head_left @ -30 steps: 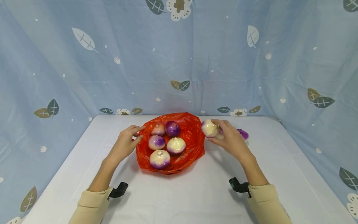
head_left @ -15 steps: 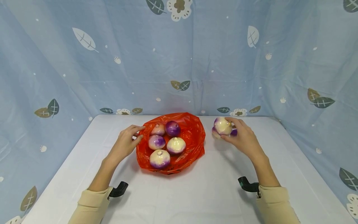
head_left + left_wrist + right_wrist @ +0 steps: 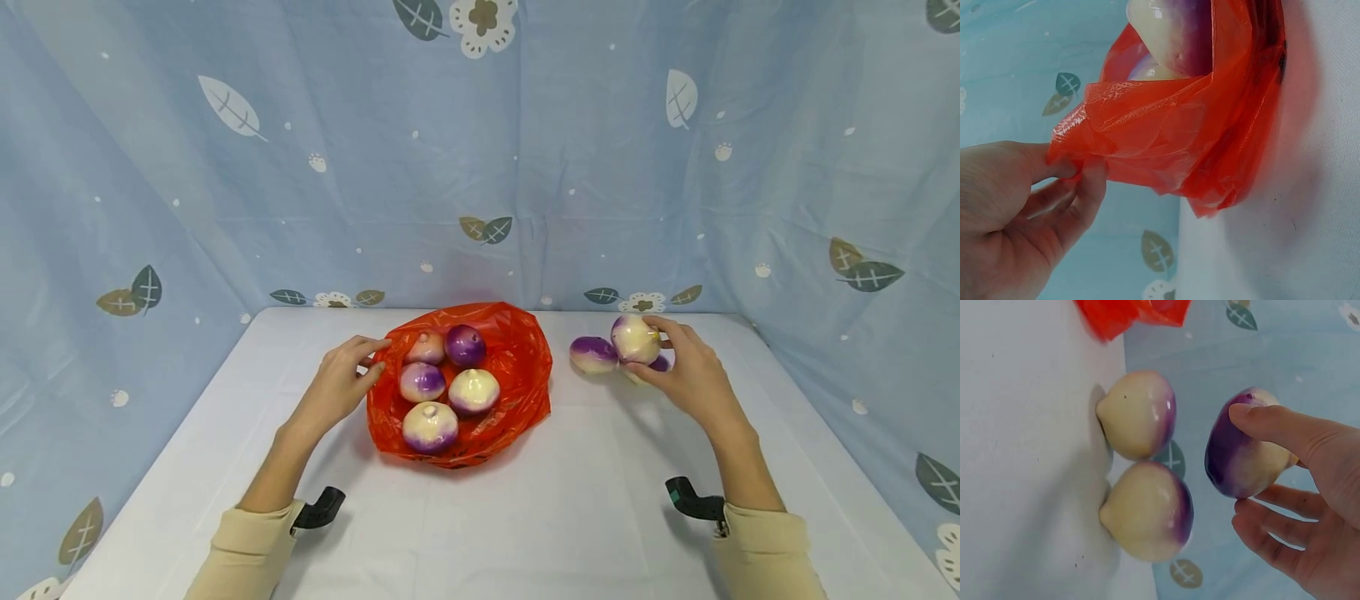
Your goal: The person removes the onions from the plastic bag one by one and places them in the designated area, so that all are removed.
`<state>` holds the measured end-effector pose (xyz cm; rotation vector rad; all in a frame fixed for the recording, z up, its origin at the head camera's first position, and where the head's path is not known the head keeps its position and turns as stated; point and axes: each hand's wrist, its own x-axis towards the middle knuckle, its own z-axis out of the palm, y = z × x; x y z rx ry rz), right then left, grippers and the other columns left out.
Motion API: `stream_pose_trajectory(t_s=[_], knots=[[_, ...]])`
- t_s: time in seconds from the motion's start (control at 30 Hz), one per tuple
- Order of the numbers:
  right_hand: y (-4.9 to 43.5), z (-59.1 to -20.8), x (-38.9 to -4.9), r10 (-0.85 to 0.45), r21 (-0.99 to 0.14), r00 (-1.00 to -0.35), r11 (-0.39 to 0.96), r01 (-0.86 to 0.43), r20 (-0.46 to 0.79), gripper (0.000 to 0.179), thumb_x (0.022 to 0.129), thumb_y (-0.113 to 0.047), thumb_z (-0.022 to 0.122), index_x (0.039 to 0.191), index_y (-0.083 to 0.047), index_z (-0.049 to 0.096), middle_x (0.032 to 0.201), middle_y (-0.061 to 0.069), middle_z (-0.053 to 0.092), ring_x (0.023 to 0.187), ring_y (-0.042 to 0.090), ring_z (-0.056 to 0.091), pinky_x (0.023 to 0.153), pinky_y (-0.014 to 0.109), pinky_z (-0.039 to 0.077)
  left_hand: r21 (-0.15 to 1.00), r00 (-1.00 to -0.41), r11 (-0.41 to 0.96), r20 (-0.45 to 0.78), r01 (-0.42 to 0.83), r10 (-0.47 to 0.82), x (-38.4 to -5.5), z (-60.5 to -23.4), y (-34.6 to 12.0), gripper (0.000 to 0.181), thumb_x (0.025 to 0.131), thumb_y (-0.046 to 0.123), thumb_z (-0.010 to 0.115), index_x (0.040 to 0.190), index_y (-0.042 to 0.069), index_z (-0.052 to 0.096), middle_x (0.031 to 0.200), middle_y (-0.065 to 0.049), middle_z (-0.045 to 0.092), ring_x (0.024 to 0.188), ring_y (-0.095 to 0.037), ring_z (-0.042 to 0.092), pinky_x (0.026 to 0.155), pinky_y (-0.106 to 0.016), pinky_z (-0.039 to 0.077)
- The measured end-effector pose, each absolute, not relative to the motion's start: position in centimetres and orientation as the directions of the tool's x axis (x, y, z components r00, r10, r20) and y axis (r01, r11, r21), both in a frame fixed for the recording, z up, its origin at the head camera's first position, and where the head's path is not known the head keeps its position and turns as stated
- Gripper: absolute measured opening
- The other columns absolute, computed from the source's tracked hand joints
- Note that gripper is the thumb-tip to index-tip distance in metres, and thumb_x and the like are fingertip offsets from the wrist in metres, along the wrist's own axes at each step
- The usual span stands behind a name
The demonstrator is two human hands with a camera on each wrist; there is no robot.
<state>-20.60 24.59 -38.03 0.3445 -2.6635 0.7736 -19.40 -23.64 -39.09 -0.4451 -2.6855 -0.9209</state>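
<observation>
My left hand (image 3: 339, 379) pinches the left rim of a red plastic bag (image 3: 517, 375); the left wrist view shows the thumb and fingertips on the film (image 3: 1141, 134). Several glossy purple-and-white turnips, such as a pale one (image 3: 473, 391) and a dark purple one (image 3: 464, 345), lie inside the spread bag. To the bag's right, my right hand (image 3: 693, 375) holds another turnip (image 3: 634, 337) between thumb and fingers, raised off the table. Two turnips sit side by side on the tabletop, one (image 3: 1138, 415) nearer the bag and one (image 3: 1147, 512) partly hidden in the head view by the held turnip.
A white cloth covers the table (image 3: 510, 533). Blue patterned curtain (image 3: 480, 167) hangs behind it and along both sides. Black camera mounts stick out from the left wrist (image 3: 318, 508) and the right wrist (image 3: 693, 500).
My right hand has moved rightward, away from the bag, carrying the turnip, now over the two on the table. The left hand and the bag have stayed in place.
</observation>
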Motion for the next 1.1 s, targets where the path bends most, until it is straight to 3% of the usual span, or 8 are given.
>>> stream_pose_trajectory(t_s=[0.23, 0.87, 1.1], knots=[[26.0, -38.0, -20.5, -0.098, -0.467, -0.911, 0.834, -0.294, 0.4, 0.075, 0.077, -0.019, 0.084, 0.141, -0.009, 0.046, 0.13, 0.026, 0.054, 0.112, 0.045, 0.058, 0.084, 0.066, 0.043, 0.554, -0.922, 0.75, 0.336, 0.361, 0.195, -19.4, -39.1, -23.6, 0.035, 0.093, 0.003, 0.061, 0.128, 0.002, 0.063, 0.118, -0.019, 0.065, 0.094, -0.031, 0.068, 0.079, -0.047, 0.061], [30.2, -38.7, -20.5, -0.007, -0.465, -0.94, 0.868, -0.176, 0.342, 0.076, 0.082, -0.028, 0.08, 0.144, -0.004, 0.042, 0.133, 0.029, 0.051, 0.113, 0.049, 0.054, 0.08, 0.068, 0.043, 0.546, -0.907, 0.742, 0.365, 0.39, 0.208, -19.3, -39.3, -23.8, 0.035, 0.092, 0.002, 0.062, 0.127, 0.002, 0.064, 0.115, -0.018, 0.066, 0.092, -0.031, 0.069, 0.078, -0.048, 0.061], [31.2, -39.5, -20.6, 0.042, -0.477, -0.966, 0.875, -0.088, 0.255, 0.079, 0.083, -0.031, 0.078, 0.146, -0.005, 0.038, 0.136, 0.031, 0.047, 0.115, 0.051, 0.05, 0.083, 0.07, 0.044, 0.542, -0.897, 0.734, 0.388, 0.409, 0.213, -19.3, -39.1, -23.8, 0.034, 0.092, 0.001, 0.062, 0.125, 0.001, 0.065, 0.114, -0.017, 0.067, 0.089, -0.029, 0.07, 0.074, -0.045, 0.061]])
